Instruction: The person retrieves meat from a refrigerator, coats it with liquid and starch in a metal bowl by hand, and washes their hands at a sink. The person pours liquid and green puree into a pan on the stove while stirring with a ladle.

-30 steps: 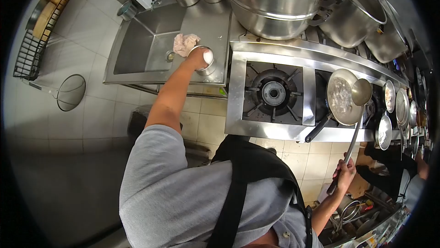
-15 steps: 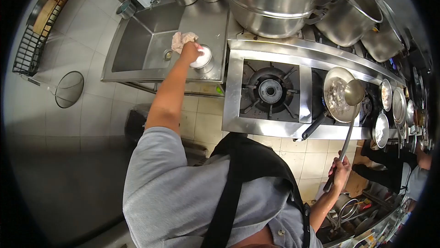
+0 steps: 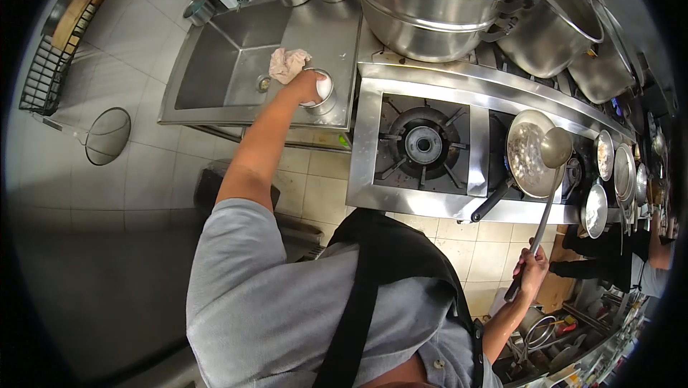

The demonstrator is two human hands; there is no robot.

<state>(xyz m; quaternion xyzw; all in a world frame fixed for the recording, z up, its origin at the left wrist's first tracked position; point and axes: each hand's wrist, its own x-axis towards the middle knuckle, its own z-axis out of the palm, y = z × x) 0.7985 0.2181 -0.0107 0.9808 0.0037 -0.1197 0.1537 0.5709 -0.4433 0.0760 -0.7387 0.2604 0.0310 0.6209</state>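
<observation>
My left hand (image 3: 307,87) reaches over the rim of a round metal container (image 3: 326,106) holding something white. Its fingers are curled down into the opening and their tips are hidden, so I cannot see what they grasp. Beside this hand a crumpled pinkish cloth (image 3: 288,65) lies at the sink's edge. In my right hand (image 3: 532,272) is the long handle of a ladle (image 3: 556,148). The ladle's bowl rests over the right side of a frying pan (image 3: 527,151), which sits on the right-hand burner with bubbling, pale contents.
A bare burner (image 3: 423,144) lies left of the pan. Behind the stove stand a big steamer pot (image 3: 430,15) and a tall stockpot (image 3: 548,37). Small bowls (image 3: 595,209) line the right side. A wire strainer (image 3: 107,137) hangs at left. Another person (image 3: 648,266) stands at far right.
My left hand has shifted slightly right and lower, its fingers now further into the metal container. My right hand and the ladle have hardly moved.
</observation>
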